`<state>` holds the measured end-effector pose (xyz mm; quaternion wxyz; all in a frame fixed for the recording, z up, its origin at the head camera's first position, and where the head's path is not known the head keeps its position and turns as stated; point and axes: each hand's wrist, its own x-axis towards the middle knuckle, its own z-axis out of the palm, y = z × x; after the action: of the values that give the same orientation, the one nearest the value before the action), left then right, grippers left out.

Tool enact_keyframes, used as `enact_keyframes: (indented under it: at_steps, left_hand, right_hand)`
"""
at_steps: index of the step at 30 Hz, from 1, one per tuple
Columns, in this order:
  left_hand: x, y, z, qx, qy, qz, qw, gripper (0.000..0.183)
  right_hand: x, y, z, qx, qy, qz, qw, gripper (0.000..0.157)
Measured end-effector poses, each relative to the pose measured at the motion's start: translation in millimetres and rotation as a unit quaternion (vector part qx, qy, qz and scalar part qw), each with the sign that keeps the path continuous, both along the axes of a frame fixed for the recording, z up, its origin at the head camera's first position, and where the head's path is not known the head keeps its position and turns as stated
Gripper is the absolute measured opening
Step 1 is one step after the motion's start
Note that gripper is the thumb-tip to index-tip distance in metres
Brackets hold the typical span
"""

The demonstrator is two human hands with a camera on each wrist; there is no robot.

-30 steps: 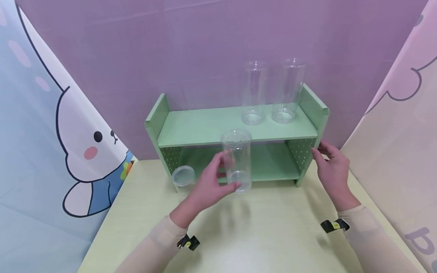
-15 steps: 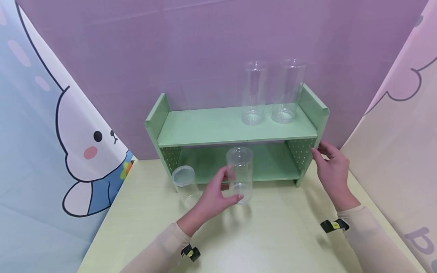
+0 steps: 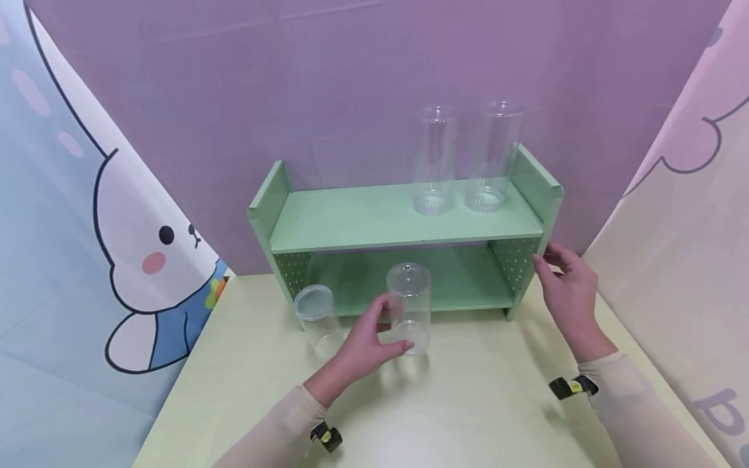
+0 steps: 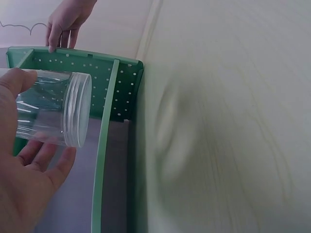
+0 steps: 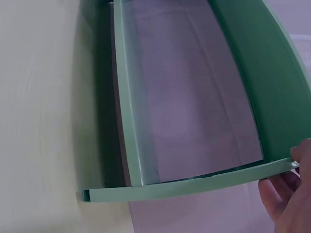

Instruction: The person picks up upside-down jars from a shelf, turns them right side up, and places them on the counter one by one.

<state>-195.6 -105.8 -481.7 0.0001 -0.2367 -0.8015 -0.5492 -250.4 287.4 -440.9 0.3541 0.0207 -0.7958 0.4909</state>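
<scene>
My left hand (image 3: 365, 344) grips a clear plastic jar (image 3: 411, 302) from its left side, in front of the lower shelf. In the left wrist view, the thumb and fingers lie round the jar (image 4: 46, 104), and its ridged end is a little off the table. My right hand (image 3: 569, 296) holds the right side panel of a green two-tier rack (image 3: 351, 218). The right wrist view has the thumb and fingers pinching the edge of that panel (image 5: 204, 188). To the left of the held jar, another clear jar with a whitish top (image 3: 316, 304) stands on the table, partly behind my left hand.
Two tall clear jars, one (image 3: 434, 162) left of the other (image 3: 494, 159), stand upright at the right of the upper shelf. The rack stands on a pale wooden table (image 3: 456, 403) before a purple cloth (image 3: 351, 84). Printed cloths hang at both sides.
My left hand has lowered the jar from in front of the upper shelf's edge towards the table. The standing jar at left shows more now. My right hand keeps its place on the rack.
</scene>
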Motion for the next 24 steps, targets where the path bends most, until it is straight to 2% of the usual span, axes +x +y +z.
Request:
enact_keyframes:
  at_steps: [4, 7, 12, 15, 17, 24]
  left_hand:
    - [-0.6, -1.0, -2.8, 0.000, 0.001, -0.002, 1.0000, 0.085]
    - [-1.2, -1.7, -5.1, 0.003, 0.004, -0.003, 1.0000, 0.084]
    - [-0.9, -1.9, -6.2, 0.005, 0.002, -0.003, 1.0000, 0.085]
    - [-0.2, -1.4, -5.5, 0.003, -0.002, -0.003, 1.0000, 0.085]
    - [0.0, -0.8, -4.9, 0.003, -0.004, -0.005, 1.0000, 0.086]
    - [0.8, 2.1, -3.9, 0.003, -0.007, -0.013, 0.9999, 0.088]
  right_hand:
    - [1.6, -1.5, -2.2, -0.007, 0.013, 0.008, 1.000, 0.032]
    - [6.7, -7.2, 0.9, -0.013, 0.045, 0.004, 0.999, 0.035]
    - [27.5, -28.4, 24.8, -0.022, 0.125, 0.010, 0.992, 0.033]
    - [39.1, -41.9, 37.8, -0.012, 0.159, 0.041, 0.986, 0.029]
    - [42.0, -47.9, 40.0, 0.001, 0.163, 0.068, 0.984, 0.030]
    - [38.9, -58.2, 30.2, 0.051, 0.118, 0.174, 0.976, 0.044]
